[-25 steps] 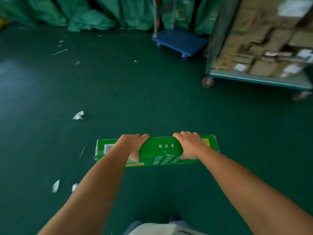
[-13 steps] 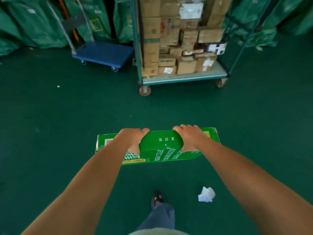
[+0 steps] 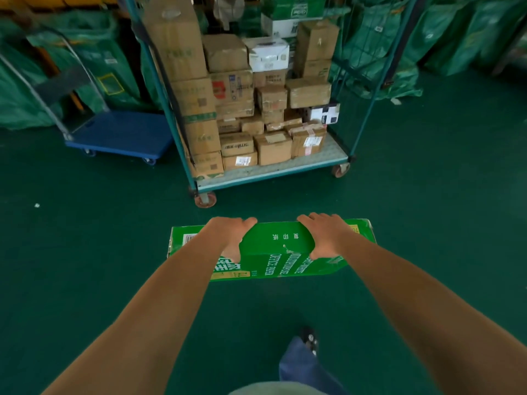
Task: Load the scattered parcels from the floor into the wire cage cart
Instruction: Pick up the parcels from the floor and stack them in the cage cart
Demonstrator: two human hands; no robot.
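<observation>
Carrying step: left hand (image 3: 232, 233) and right hand (image 3: 325, 235) grip the green copy-paper box (image 3: 278, 252) (held above the floor), facing the wire cage cart (image 3: 273, 173); next, a free spot atop its stacked cartons (image 3: 242, 109).

A green box (image 3: 273, 246) with white lettering and a barcode label sits at frame centre, long side horizontal, held above the floor. The cart (image 3: 273, 171), a teal-framed wheeled cage in the upper centre of the frame, stands on the floor, stacked with brown and white cardboard boxes (image 3: 256, 109).
</observation>
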